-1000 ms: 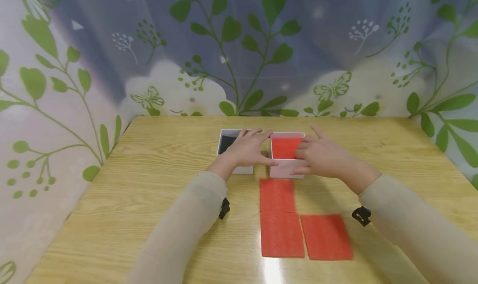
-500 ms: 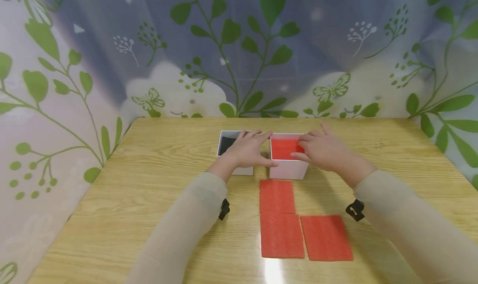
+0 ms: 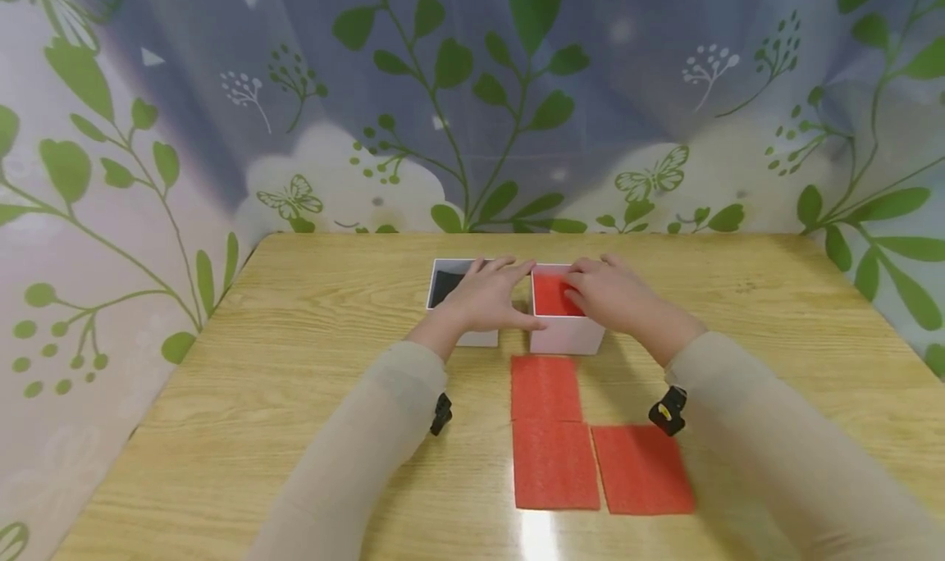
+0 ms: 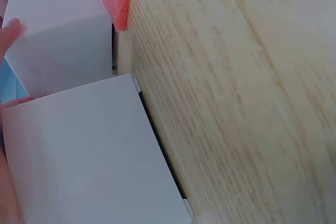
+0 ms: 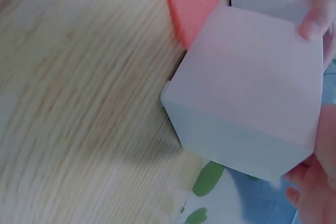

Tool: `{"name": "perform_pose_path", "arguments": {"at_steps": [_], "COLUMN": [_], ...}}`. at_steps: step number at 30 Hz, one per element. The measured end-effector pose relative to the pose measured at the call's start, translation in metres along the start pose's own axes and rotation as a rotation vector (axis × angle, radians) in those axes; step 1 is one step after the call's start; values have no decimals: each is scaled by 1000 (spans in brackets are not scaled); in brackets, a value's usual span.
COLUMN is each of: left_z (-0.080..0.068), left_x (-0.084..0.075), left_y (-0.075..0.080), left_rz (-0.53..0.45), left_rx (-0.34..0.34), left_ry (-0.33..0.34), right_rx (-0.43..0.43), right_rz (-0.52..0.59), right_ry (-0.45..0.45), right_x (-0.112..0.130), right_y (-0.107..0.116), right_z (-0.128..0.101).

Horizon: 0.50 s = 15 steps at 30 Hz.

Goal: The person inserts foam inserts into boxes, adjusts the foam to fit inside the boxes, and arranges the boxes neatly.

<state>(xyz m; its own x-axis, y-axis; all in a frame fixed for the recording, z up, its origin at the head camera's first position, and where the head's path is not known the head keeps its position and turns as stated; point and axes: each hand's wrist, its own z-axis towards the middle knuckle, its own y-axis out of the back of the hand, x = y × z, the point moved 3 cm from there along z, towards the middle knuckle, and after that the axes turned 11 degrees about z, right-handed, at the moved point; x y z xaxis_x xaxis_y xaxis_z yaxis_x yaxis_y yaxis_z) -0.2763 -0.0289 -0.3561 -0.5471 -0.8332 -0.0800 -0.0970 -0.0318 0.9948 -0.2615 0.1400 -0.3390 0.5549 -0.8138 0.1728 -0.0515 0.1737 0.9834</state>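
Two white boxes stand side by side at the back of the table. The right box (image 3: pixel 565 336) is filled with red material (image 3: pixel 548 295); the left box (image 3: pixel 478 339), partly covered by my forearm and hand, has something black (image 3: pixel 445 285) inside. My left hand (image 3: pixel 487 297) holds the right box at its left side, thumb (image 4: pixel 10 31) on the front wall and a finger at the back corner. Over that box's right rim, my right hand (image 3: pixel 617 295) reaches in with bent fingers at the red material; I cannot tell whether they pinch it.
Three flat red squares lie in an L in front of the right box: one near square (image 3: pixel 555 467), one behind it (image 3: pixel 545 389) and one to the right (image 3: pixel 642 471). A leaf-patterned curtain (image 3: pixel 472 134) hangs behind the wooden table (image 3: pixel 310 298).
My right hand has moved left, from the right box's right wall to over its opening, and its raised index finger has come down. The left hand and the red squares have stayed put.
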Motion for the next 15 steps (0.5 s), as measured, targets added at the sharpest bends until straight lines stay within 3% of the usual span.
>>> {"name": "perform_pose_path", "arguments": {"at_steps": [5,11,15], "left_z": [-1,-2,-2], "left_x": [1,3,2], "left_y": [1,1,0], "left_rz": [6,-5,-7], "left_rx": [-10,-4,-4], "left_ry": [-2,1,-9], "right_rx": [6,76,115], "right_rz": [85,250,268], "right_ry": [32,157,153], "right_x": [1,3,3], "right_y": [-3,-11,-15], "right_z": [6,10,9]}}
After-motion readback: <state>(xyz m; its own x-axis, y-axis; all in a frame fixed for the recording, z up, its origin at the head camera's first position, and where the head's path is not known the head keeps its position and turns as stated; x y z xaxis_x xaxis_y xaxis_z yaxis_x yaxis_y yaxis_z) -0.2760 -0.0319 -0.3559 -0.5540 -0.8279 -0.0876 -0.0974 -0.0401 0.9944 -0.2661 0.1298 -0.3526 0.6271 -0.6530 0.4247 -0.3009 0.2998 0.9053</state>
